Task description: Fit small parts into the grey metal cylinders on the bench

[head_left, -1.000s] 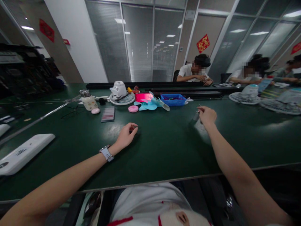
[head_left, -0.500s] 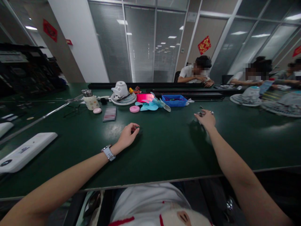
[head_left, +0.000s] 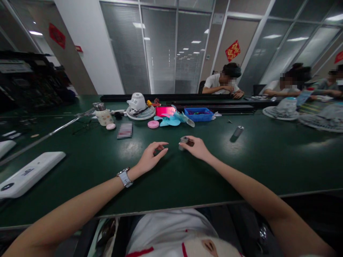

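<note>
1. Right hand (head_left: 197, 147): centre of frame, just right of the middle. Fingers grasping a small grey metal piece (head_left: 183, 139), pinched at the tips.
2. Where the piece sits: left end of that hand, between thumb and fingers, partly covered by them. I can't tell if its base touches the green worktop (head_left: 187, 185).
3. Left hand (head_left: 152, 155): left of centre, fingers released, thumb and forefinger parted, tips pointing at the piece. Near it, with a gap. Watch (head_left: 125, 177) on this wrist.
4. Metal cylinder (head_left: 239, 131): right of centre, on the worktop, well apart from both hands. Tiny dark bit (head_left: 229, 121) just beyond it, too small for me to name.
5. Behind the hands, upper middle, I get blue fan blades (head_left: 170, 121), a pink disc (head_left: 153, 124) just left of them, a blue tray (head_left: 198, 115) just right, and a white fan housing (head_left: 137, 101) further left.
6. Upper right: a co-worker (head_left: 214, 84), seated across the worktop.
</note>
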A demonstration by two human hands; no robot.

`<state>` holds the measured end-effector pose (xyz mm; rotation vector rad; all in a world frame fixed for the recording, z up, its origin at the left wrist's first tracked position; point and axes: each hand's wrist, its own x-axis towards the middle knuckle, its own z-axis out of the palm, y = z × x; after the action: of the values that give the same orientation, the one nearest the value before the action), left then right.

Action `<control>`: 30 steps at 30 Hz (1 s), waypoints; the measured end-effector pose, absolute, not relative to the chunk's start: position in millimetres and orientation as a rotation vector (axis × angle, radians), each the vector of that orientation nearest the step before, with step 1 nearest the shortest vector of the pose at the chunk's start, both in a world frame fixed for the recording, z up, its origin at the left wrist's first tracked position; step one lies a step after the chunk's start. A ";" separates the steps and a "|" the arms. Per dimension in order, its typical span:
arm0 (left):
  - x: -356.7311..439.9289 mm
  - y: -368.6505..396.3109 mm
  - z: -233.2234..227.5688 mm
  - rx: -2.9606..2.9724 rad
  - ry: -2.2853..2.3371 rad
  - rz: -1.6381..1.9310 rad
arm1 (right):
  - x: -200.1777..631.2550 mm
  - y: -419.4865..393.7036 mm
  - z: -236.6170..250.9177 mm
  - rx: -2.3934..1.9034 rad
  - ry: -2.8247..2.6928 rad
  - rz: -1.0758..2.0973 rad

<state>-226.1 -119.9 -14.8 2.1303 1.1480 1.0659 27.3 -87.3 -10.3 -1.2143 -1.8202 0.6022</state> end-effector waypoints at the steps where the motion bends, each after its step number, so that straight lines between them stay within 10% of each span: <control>1: -224.0 -123.4 -13.3 2.132 1.124 1.056 | 12.5 -96.9 -11.4 -1.162 -1.876 0.639; 24: -221.0 -105.8 3.2 2.164 1.232 1.267 | -15.4 -126.2 -19.7 -1.015 -2.049 0.705; 30: -232.0 -96.3 -24.2 2.317 1.447 0.800 | 11.8 -100.4 -16.0 -1.070 -1.929 0.661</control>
<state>-232.0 -96.3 -24.2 2.3166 1.4475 0.8001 11.8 -100.4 -16.0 -1.0696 -1.9287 0.6608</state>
